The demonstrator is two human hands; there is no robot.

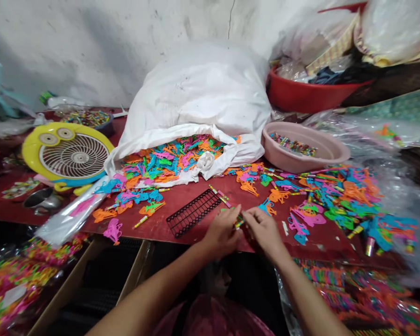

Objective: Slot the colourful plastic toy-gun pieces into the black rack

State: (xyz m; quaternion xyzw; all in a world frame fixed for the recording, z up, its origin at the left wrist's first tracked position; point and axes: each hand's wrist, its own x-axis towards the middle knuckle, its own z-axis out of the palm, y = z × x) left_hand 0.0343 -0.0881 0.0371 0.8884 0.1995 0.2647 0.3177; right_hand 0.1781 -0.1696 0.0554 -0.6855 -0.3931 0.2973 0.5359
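My left hand (222, 232) and my right hand (263, 229) meet at the front edge of the red table. Between their pinched fingers is a small yellow-and-green striped tube (238, 223); the fingers hide most of it. Just left of my hands lies a black wire rack (193, 212), its slots bare. A few striped tubes (221, 195) rest beside the rack's far right corner. Loose flat plastic pieces (278, 195) in orange, blue, pink and green lie close to my right hand.
Behind stands a big white sack (203, 93), spilling bright plastic pieces (171, 158). A pink basin (304, 154) holds striped tubes. To the left are a yellow fan (80, 156) and a metal cup (42, 199). A red tub (311, 95) is at the back right.
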